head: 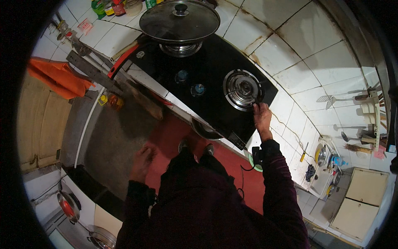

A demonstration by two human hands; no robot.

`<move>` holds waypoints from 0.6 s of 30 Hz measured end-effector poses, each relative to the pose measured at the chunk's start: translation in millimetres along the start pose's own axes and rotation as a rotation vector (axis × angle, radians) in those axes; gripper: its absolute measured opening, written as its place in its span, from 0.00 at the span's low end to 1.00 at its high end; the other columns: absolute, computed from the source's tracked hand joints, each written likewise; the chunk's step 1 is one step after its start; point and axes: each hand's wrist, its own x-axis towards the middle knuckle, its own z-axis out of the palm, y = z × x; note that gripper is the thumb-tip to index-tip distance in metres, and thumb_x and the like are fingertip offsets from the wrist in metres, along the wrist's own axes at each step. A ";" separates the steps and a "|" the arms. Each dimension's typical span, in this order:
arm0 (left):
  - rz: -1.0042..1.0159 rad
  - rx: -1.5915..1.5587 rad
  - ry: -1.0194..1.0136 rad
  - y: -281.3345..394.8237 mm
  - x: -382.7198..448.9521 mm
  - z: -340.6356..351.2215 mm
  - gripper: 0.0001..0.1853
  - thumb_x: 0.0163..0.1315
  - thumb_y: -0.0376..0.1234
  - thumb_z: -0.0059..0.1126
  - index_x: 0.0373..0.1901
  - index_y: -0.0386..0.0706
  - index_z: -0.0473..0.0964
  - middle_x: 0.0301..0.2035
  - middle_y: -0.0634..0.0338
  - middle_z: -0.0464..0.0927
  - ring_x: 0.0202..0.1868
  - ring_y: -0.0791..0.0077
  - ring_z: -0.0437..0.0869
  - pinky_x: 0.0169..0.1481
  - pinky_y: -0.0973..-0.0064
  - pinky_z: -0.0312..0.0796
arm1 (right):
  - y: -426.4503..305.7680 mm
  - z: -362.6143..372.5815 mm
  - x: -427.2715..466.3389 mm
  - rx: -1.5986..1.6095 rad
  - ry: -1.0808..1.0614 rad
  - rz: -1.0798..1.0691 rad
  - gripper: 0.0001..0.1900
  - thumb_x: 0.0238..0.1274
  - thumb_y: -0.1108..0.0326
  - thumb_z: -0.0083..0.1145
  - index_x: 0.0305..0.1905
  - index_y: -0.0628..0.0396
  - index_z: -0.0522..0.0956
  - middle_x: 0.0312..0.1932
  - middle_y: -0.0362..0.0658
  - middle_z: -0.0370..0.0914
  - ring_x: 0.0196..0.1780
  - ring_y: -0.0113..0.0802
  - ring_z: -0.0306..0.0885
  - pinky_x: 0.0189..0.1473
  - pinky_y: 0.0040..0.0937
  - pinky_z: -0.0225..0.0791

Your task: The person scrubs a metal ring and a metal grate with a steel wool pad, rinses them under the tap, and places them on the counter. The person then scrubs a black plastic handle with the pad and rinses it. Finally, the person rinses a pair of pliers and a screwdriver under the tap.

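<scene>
My right hand [262,117] is at the near right rim of a round gas burner, its fingers pinched on the edge of the metal pan support [243,90]. The burner sits at the right end of a black glass-topped gas stove [214,71]. Two control knobs, one [198,90] nearer me, lie between the burners. On the other burner stands a wok with a glass lid [180,25] and a red handle [123,60]. My left hand [143,162] hangs over the floor, loosely curled and slightly blurred. Nothing shows in it.
Bottles and jars [118,7] stand behind the wok. An orange cloth [59,77] hangs at left above an oil bottle [115,101]. A yellow-handled screwdriver [304,154] lies on the white tiled counter [287,140]. Spatulas [342,99] hang on the wall. A metal basin [205,130] sits below the stove.
</scene>
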 end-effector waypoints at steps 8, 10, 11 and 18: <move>0.022 0.152 -0.129 2.9 9.0 41.4 0.26 0.79 0.38 0.56 0.73 0.38 0.68 0.66 0.53 0.74 0.68 0.62 0.75 0.75 0.64 0.70 | -2.2 -5.2 -0.1 0.004 -0.066 -0.126 0.09 0.71 0.72 0.57 0.52 0.62 0.79 0.41 0.59 0.80 0.43 0.62 0.80 0.43 0.52 0.76; 0.039 0.325 -0.107 6.5 17.6 51.5 0.28 0.78 0.39 0.56 0.76 0.40 0.65 0.68 0.53 0.72 0.70 0.60 0.73 0.76 0.62 0.70 | -3.9 -8.5 0.7 0.046 -0.146 0.042 0.10 0.71 0.72 0.57 0.53 0.62 0.79 0.42 0.58 0.81 0.46 0.62 0.80 0.44 0.52 0.77; 0.008 0.364 -0.079 8.4 21.6 55.5 0.29 0.78 0.39 0.57 0.77 0.41 0.64 0.69 0.53 0.71 0.71 0.60 0.72 0.76 0.61 0.69 | -5.3 -10.0 0.6 0.029 -0.120 -0.015 0.11 0.71 0.73 0.57 0.54 0.62 0.79 0.43 0.59 0.81 0.46 0.62 0.81 0.45 0.52 0.77; 0.342 0.434 -0.289 16.1 22.2 82.6 0.19 0.75 0.38 0.62 0.61 0.36 0.78 0.54 0.57 0.82 0.56 0.68 0.84 0.62 0.68 0.78 | -15.7 -14.2 -22.3 0.237 -0.064 0.248 0.16 0.69 0.72 0.60 0.59 0.60 0.79 0.49 0.59 0.83 0.49 0.58 0.84 0.51 0.49 0.78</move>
